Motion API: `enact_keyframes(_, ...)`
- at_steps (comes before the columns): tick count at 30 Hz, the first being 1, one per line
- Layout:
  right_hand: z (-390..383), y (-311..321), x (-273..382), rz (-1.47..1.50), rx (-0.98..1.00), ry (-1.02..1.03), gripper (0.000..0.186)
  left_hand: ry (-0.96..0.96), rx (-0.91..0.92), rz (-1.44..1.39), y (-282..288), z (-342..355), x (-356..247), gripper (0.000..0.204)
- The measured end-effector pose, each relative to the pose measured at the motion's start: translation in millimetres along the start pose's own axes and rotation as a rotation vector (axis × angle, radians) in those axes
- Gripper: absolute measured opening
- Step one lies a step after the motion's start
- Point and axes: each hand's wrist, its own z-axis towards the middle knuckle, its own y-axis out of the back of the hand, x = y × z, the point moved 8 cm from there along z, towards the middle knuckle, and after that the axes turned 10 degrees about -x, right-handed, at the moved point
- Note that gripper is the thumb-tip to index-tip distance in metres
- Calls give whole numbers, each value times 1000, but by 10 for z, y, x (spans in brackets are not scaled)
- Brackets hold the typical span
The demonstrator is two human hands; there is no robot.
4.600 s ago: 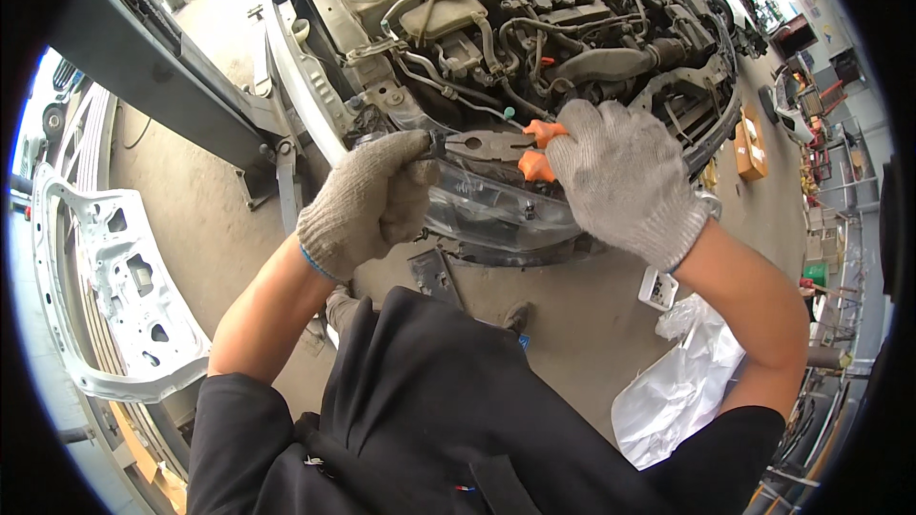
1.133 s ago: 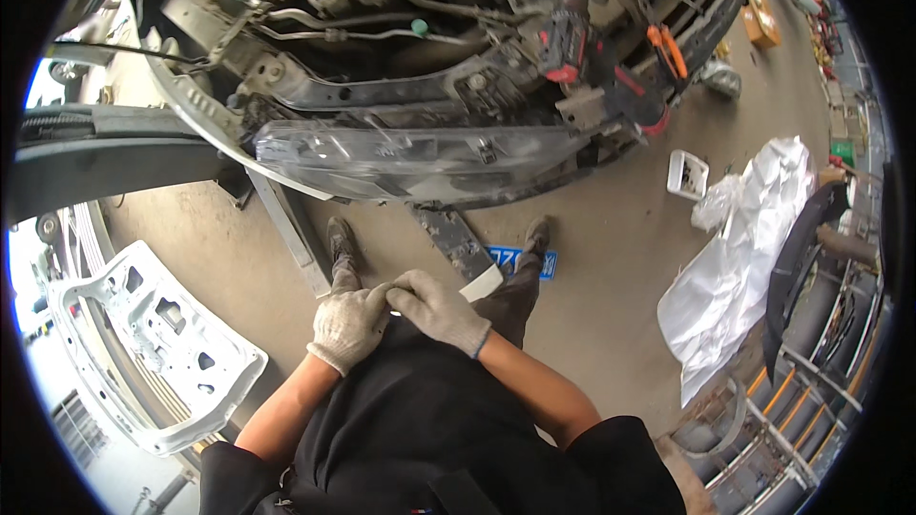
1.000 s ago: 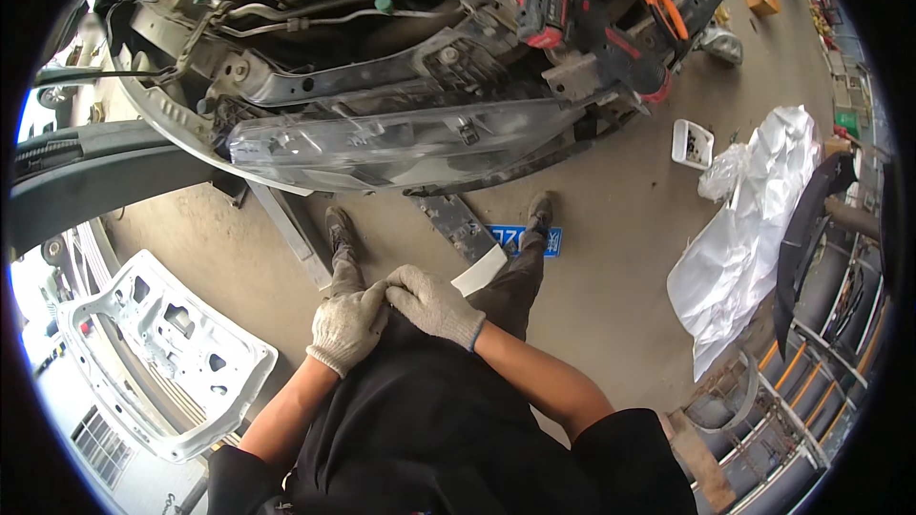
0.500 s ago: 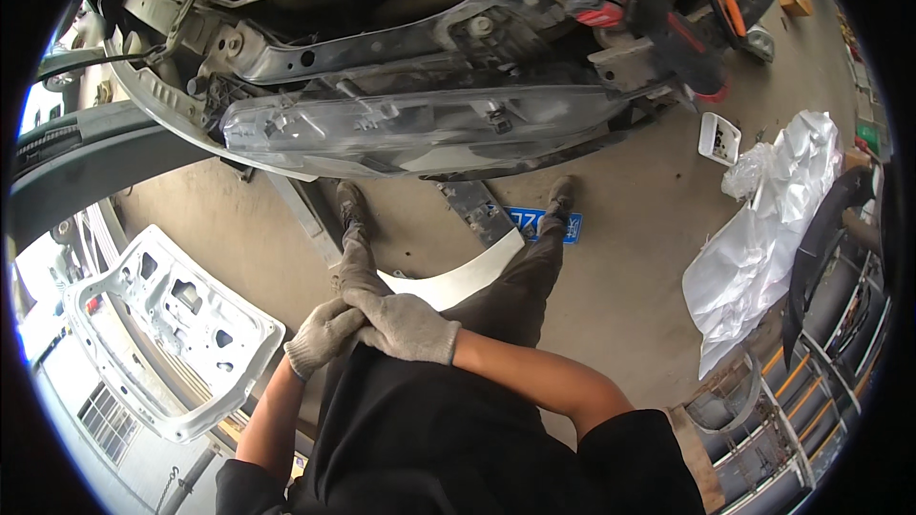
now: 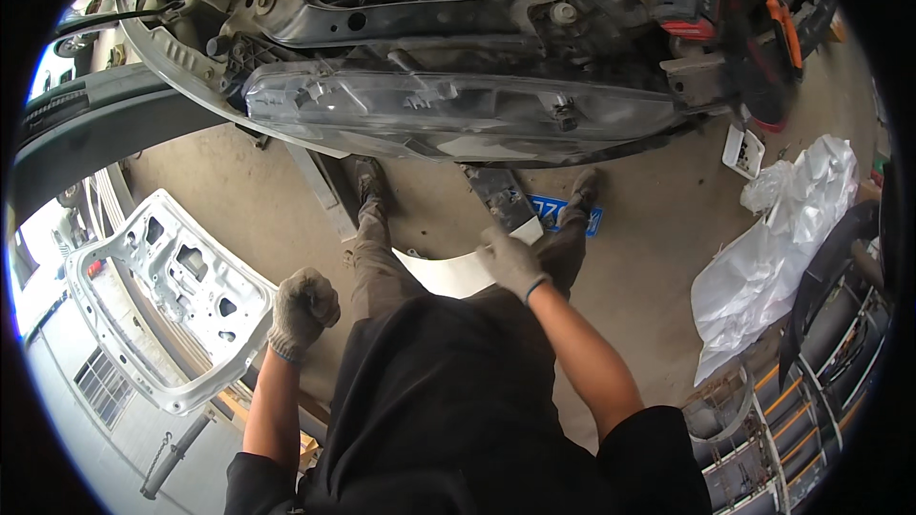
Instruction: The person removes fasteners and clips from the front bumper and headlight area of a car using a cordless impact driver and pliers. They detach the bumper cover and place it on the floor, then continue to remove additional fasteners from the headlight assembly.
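My left hand (image 5: pixel 303 313), in a knitted work glove, is closed beside the white body panel with cutouts (image 5: pixel 172 305); what it holds, if anything, is hidden. My right hand (image 5: pixel 510 262), gloved and smeared by motion, hangs over my right thigh, near a white curved piece (image 5: pixel 429 269) below the car front. Beyond both hands lies the car's front end with a dark engine bay and a clear-plastic headlamp (image 5: pixel 448 110). A black-and-red cordless tool (image 5: pixel 687 0), a second one (image 5: pixel 754 95) and orange-handled pliers (image 5: pixel 784 33) rest on its right part.
A grey lift arm (image 5: pixel 91 129) crosses at left. A blue plate (image 5: pixel 587 219) is on the floor by my right foot. To the right are a white tray (image 5: pixel 742 148), crumpled white sheeting (image 5: pixel 744 286), a black curved part (image 5: pixel 816 277) and a metal rack (image 5: pixel 782 420).
Pliers that I held earlier now rest on the car. My two hands, joined half a second ago, have parted: left outward to the left, right forward and to the right.
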Motion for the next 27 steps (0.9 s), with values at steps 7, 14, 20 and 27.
enact_keyframes(7,187,902,-314,-278,-124,106,34,-38,110,-346,-438,-15,69,36)
enact_keyframes(14,-645,961,-167,-220,-513,-46,31,-25,323,-177,-430,555,-224,41)
enact_keyframes(20,-1192,147,-128,-190,-419,-205,37,-23,162,-49,383,643,-100,34)
enact_keyframes(27,-565,-621,-1001,-169,-205,-120,35,-57,-164,174,1080,926,1101,29)
